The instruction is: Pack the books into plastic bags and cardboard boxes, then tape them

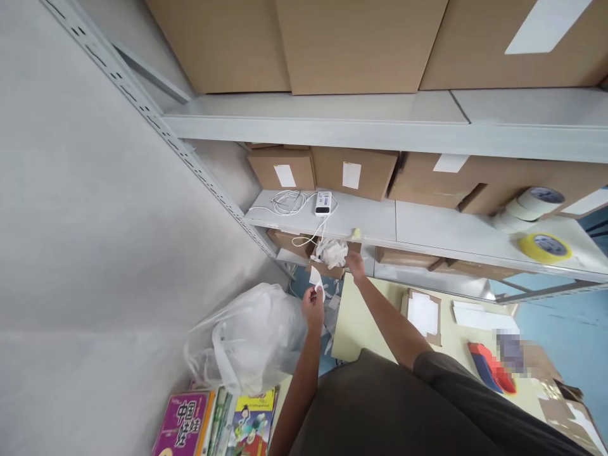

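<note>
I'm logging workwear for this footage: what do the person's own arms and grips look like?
The left grip and right grip are bare hands; no gloves, watch or bracelet shows. The right sleeve is plain, dark grey-brown, leaving the forearm uncovered. The left sleeve is out of view.

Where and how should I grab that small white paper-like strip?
Probably pinch the small white paper-like strip by its free end, from the side opposite the bare left hand: that end sticks out clear, while the hand holds the other.
</note>
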A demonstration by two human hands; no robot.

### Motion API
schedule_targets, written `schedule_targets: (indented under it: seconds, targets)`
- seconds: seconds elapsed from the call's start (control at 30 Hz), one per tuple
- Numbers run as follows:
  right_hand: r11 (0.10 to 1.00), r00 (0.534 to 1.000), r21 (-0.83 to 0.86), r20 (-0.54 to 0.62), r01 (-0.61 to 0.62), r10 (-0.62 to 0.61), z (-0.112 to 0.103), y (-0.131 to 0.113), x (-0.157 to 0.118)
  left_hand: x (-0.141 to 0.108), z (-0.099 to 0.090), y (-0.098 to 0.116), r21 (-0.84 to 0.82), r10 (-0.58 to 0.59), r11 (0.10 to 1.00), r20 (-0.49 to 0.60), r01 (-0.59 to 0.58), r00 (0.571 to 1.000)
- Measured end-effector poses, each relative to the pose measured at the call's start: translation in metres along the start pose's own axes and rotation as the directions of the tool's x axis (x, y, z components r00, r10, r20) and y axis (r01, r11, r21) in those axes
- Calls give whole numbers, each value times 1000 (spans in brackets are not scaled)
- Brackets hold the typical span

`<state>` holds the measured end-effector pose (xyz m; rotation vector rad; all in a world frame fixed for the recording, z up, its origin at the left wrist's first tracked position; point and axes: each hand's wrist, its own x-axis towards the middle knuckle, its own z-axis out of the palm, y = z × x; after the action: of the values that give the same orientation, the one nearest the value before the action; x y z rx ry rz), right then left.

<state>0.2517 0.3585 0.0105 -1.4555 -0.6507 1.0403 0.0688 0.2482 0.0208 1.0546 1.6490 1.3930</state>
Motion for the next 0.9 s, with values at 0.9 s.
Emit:
schedule_targets:
  seconds: [0.9]
  targets:
    - [964, 867, 184, -428, -192, 255, -326, 31, -166, -191, 208, -32, 49, -25, 999, 769, -20, 639]
